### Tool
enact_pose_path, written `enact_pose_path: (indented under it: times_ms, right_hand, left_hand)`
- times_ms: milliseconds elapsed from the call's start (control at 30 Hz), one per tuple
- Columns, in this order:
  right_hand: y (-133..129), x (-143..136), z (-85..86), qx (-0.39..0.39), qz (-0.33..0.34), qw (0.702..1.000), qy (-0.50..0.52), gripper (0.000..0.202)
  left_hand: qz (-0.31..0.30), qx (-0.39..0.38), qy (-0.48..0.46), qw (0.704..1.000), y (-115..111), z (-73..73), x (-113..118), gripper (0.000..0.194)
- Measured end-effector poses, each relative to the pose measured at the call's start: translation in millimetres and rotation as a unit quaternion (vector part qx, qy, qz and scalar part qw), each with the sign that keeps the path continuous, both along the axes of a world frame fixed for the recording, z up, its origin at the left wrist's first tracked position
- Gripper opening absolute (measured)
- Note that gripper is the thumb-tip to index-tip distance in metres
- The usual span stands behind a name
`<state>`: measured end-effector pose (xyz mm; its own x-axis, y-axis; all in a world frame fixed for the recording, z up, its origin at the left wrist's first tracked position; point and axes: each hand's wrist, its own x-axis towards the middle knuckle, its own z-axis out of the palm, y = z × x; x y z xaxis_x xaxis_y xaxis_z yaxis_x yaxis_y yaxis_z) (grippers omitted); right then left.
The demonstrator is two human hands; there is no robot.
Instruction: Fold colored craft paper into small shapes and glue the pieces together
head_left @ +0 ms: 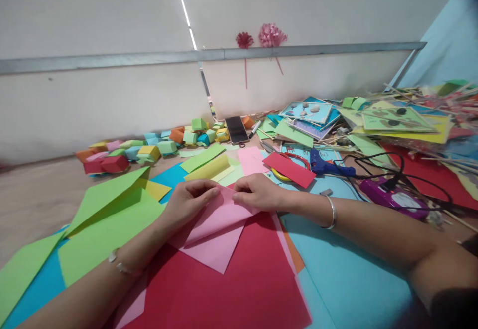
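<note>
A sheet of pink paper (pixel 220 214), partly folded over itself, is held between my two hands above a large red sheet (pixel 231 279). My left hand (pixel 194 197) pinches its upper left edge, thumb on top. On the other side my right hand (pixel 257 192) grips the upper right edge with thumb and curled fingers. The pink sheet's lower corner points toward me over the red paper. Just beyond the right hand lie a small red paper strip (pixel 289 168) and scissors (pixel 278 173) with red and yellow handles, partly covered by the strip.
Green sheets (pixel 112 224) spread at left, blue sheets (pixel 347 264) at right. Small paper boxes (pixel 149 151) line the wall beside a phone (pixel 236 130). A blue glue gun (pixel 330 164), purple power strip (pixel 394 197) and black cables lie right. Paper flowers (pixel 272 35) hang at the rail.
</note>
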<state>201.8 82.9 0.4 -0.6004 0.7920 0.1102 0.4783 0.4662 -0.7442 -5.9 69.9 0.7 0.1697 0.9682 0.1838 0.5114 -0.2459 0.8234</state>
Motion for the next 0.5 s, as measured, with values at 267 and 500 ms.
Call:
enact_pose_path:
  times_ms: [267,500]
  right_hand:
    - [-6.0,1.0,7.7,0.029,-0.011,1.0,0.0,0.01]
    - [-7.1,-0.6,6.7,0.041,-0.013,0.999,0.009,0.015]
  left_hand:
    - [-0.03,-0.003,0.007,1.0,-4.5,1.2,1.7,0.025]
    - [-0.05,-0.029,0.01,0.998,-14.3,3.8,8.8,0.026]
